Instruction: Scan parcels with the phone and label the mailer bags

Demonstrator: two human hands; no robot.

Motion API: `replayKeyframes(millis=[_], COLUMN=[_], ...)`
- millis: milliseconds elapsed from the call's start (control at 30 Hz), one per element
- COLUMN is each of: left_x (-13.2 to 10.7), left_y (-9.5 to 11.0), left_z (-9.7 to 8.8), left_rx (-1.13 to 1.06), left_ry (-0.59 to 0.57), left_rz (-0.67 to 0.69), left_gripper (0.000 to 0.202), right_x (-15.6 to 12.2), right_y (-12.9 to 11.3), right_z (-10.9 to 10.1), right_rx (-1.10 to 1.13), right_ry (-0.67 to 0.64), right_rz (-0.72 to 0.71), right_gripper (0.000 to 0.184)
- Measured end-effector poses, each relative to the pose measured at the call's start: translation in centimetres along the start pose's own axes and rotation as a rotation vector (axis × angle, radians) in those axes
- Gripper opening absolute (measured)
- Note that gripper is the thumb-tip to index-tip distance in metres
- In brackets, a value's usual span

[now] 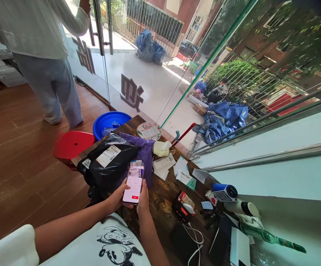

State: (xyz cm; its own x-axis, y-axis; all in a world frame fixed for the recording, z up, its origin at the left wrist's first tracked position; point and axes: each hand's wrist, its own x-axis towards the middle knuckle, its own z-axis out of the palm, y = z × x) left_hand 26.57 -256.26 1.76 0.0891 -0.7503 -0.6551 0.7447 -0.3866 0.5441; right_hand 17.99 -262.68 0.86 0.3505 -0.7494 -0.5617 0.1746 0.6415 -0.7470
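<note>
Left hand (121,194): wrapped round the left edge of the phone (133,184), fingers behind it, thumb over the lower-left of the screen; can't tell if the thumb is pressing or just resting

Right hand (143,195): closed along the phone's right edge, thumb running up the side, so it's a two-hand grip, neither hand spread

Phone is tilted screen-up toward the wearer, above the near edge of the table (160,201), top end over the purple bag (146,157). Screen: label with barcode in the upper part, pale area below, red button near the bottom; text too small to read. Patch by the top edge is pixelated, no detail there

Step in hand, my read: getting a parcel label onto the phone. Can't tell if that's a live view or a stored shot. Next move would call for a steady left-side hold while a thumb drops to the red button, without shifting the aim

Just left of the phone: black parcel (121,149), white label (108,156) facing up, overlapping the purple bag

Right of the bags: yellowish packet (161,148), loose papers (164,162), printed card (186,180). Nearer the wearer, a black-and-red device (183,205) and a white cable (198,236)

Past the table's far left: red stool (75,144), blue bin (94,127). Further out, another person (41,33) at the glass door, one hand by the handle
</note>
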Motion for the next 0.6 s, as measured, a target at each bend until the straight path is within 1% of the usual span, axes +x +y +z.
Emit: replayKeyframes(millis=[100,267,400,600], left_x=[0.01,0.15,0.1,-0.2], left_y=[-0.02,0.05,0.04,0.21], left_z=[-0.03,0.0,-0.1,0.08], left_rx=[-0.006,-0.006,-0.015,-0.017], left_ry=[-0.003,-0.006,-0.018,-0.009], left_rz=[0.002,-0.011,-0.003,0.001], left_gripper=[0.074,0.079,0.079,0.08], right_x=[-0.31,-0.75,-0.66,-0.43], right_y=[-0.32,-0.85,-0.73,-0.48], right_z=[0.21,0.57,0.51,0.38], right_rx=[-0.019,-0.015,-0.009,-0.016], right_ry=[0.013,-0.005,0.012,-0.011], right_rz=[-0.003,-0.004,-0.001,-0.009], right_gripper=[0.077,0.078,0.079,0.074])
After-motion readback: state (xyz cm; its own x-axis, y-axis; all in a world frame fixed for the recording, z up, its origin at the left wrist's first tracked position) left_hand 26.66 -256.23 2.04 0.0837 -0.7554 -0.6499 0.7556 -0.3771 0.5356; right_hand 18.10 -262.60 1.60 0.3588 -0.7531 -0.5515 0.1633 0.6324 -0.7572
